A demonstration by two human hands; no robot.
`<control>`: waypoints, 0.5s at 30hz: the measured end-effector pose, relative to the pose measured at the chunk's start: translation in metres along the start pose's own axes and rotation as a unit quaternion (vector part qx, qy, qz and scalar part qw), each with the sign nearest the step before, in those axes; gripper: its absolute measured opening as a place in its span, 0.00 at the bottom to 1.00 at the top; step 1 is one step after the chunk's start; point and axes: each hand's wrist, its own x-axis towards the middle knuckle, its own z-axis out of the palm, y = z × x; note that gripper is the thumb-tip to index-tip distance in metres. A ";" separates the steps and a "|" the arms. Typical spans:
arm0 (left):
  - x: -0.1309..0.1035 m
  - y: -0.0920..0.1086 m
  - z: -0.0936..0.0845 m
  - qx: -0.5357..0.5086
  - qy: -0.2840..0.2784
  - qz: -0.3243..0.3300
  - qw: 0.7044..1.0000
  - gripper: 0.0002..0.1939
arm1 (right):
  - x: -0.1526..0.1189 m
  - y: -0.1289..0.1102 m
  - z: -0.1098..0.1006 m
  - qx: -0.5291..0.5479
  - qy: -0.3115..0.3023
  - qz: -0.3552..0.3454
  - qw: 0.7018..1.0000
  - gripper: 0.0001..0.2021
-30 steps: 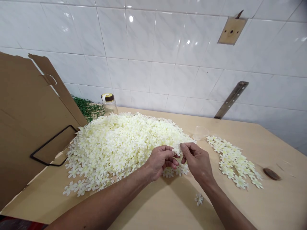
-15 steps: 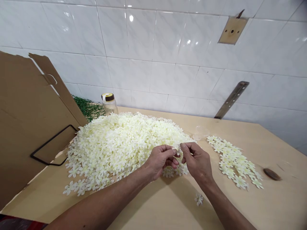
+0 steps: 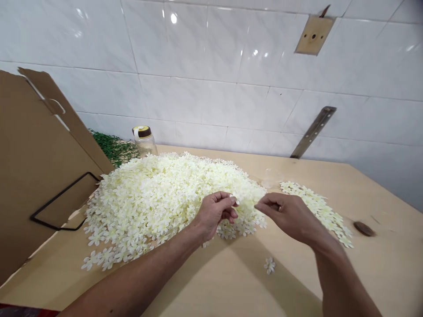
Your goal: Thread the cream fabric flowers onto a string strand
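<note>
A: Left to right. Cardboard sheet (image 3: 36, 167) is leaned up at the far left, with a black wire frame (image 3: 61, 207) lying at its foot. Green foliage (image 3: 114, 147) and a capped bottle (image 3: 144, 140) are seen behind, by the tiled wall.

B: Main stock?

A: Big heap of white flowers (image 3: 158, 198) on the counter (image 3: 214, 286), mid-left. Left hand (image 3: 214, 213) is held at the heap's right edge, grip pinched on what looks like a small white petal piece (image 3: 234, 199). Right hand (image 3: 291, 213) is held just beside it, thumb and forefinger pressed together; whether anything is pinched there cannot be told.

B: Risks?

A: The piece is tiny and light, held by fingertips only. It could be dropped back onto the heap and lost among identical ones. The heap edge could also be brushed by the left forearm and flowers pushed off toward the counter's near side.

B: Right side?

A: A smaller row of flowers (image 3: 317, 211) is laid out beyond the right hand, well apart from the heap. It could be scattered by the right wrist. A clear cup (image 3: 271, 178), hard to make out, sits between heap and row. One stray flower (image 3: 269, 265) lies near the front. A dark knot (image 3: 363, 228) is seen in the wood far right, a metal bracket (image 3: 313, 131) on the wall.

B: Obstructions?

A: Nothing stands between the hands.
</note>
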 end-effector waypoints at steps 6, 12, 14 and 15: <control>0.001 0.004 -0.002 0.014 -0.001 0.004 1.000 0.14 | -0.037 -0.003 -0.017 -0.115 -0.233 0.000 0.966 0.07; 0.001 0.001 -0.001 0.017 -0.002 0.000 1.000 0.13 | -0.044 0.000 0.012 -0.108 -0.266 -0.039 0.957 0.06; 0.001 0.001 -0.001 0.018 -0.001 0.001 1.000 0.13 | -0.038 -0.002 0.012 -0.071 -0.268 -0.063 0.959 0.07; 0.001 0.001 -0.001 0.017 0.000 0.002 1.000 0.13 | -0.032 -0.003 0.011 -0.058 -0.259 -0.071 0.962 0.08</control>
